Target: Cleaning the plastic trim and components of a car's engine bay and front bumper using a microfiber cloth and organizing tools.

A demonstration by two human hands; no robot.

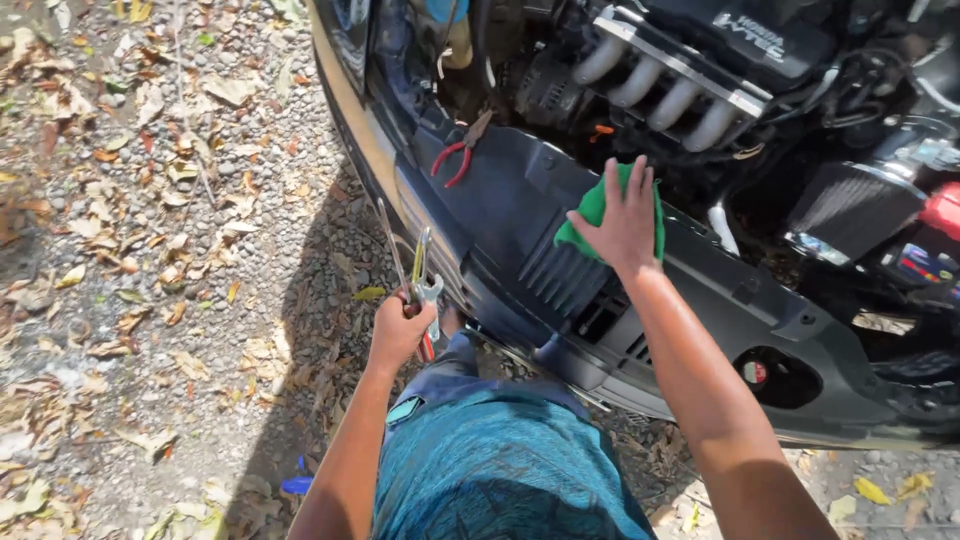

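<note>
My right hand (622, 222) lies flat with fingers spread on a green cloth (594, 210), pressing it against the black front panel (520, 200) of an open engine bay. My left hand (400, 328) hangs lower, beside the car's front, closed around a bundle of metal wrenches (420, 275) and a red-handled tool that sticks out below the fist. The wrenches point up and away from me.
Red-handled pliers (455, 160) lie on the black panel left of the cloth. Behind are silver intake pipes (660, 95), a black cone air filter (850, 210) and a red battery cap (943, 208). Gravel strewn with dry leaves (150, 250) lies to the left.
</note>
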